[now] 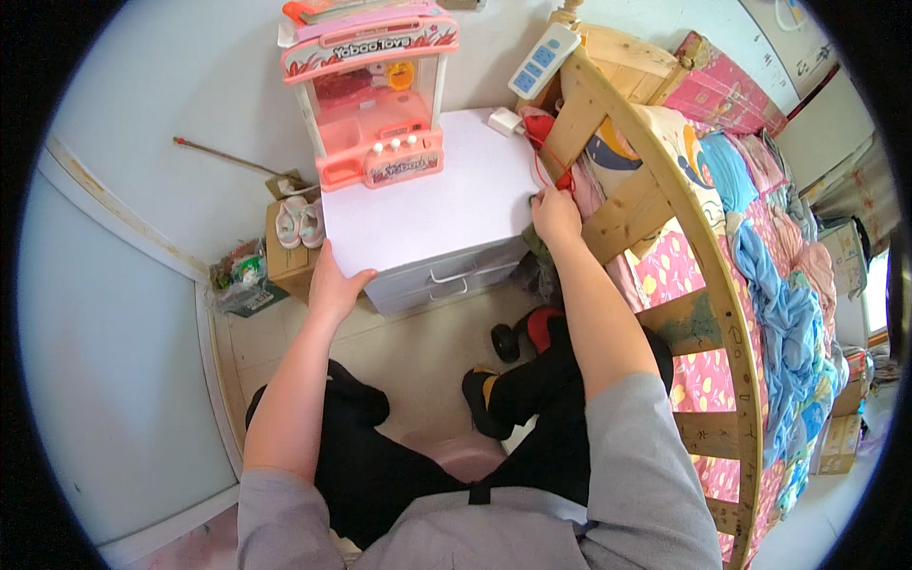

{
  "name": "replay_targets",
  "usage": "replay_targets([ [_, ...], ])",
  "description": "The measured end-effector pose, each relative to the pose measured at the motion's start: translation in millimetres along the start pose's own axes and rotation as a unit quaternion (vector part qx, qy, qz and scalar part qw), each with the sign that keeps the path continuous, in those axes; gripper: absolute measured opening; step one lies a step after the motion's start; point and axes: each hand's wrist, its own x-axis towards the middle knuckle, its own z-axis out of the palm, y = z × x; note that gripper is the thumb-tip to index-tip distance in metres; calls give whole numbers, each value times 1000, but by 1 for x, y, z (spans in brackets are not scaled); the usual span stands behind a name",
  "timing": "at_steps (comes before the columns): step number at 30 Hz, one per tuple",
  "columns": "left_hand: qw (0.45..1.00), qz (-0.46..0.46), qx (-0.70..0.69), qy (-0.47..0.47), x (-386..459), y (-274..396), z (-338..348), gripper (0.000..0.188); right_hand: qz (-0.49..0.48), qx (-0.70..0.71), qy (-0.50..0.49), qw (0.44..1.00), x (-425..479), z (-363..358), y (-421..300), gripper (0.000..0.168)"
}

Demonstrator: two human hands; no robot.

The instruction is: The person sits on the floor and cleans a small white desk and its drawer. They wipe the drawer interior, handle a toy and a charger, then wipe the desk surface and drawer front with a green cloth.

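Observation:
A white drawer cabinet [456,206] stands before me, with two metal handles on its front. My left hand [336,283] grips its left front corner, the thumb along the front edge. At the right edge of the top is my right hand [556,217], fingers curled beside the bed rail; what they close on is hidden. A red cable [539,160] runs down near those fingers from a white charger [504,122] on the cabinet top. On the left part of the top rests a pink toy claw machine [381,107], with things stacked on its roof.
To the right is a wooden bed rail [712,278], with a white power strip [545,60] on its far end. Shoes [300,222] sit on a cardboard box [288,260] left of the cabinet. A black and red object [538,331] lies near my foot. A pink stool [456,456] is beneath me.

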Motion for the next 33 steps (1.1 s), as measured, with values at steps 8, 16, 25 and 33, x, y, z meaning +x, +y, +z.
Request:
replay_targets([
  [8, 996, -55, -57, -51, -1, -3, -8, 77, -332, 142, -117, 925, -76, 51, -178, 21],
  [16, 939, -52, -336, -60, -52, 57, 12, 66, 52, 643, -266, 716, -115, -11, -115, 34],
  [25, 906, -93, -388, -142, -55, 67, 36, 63, -53, 141, 11, 988, -94, 21, -47, 47],
  [33, 936, -54, -308, -165, -51, 61, 42, 66, 138, -272, -102, 947, -67, 7, 50, 41],
])
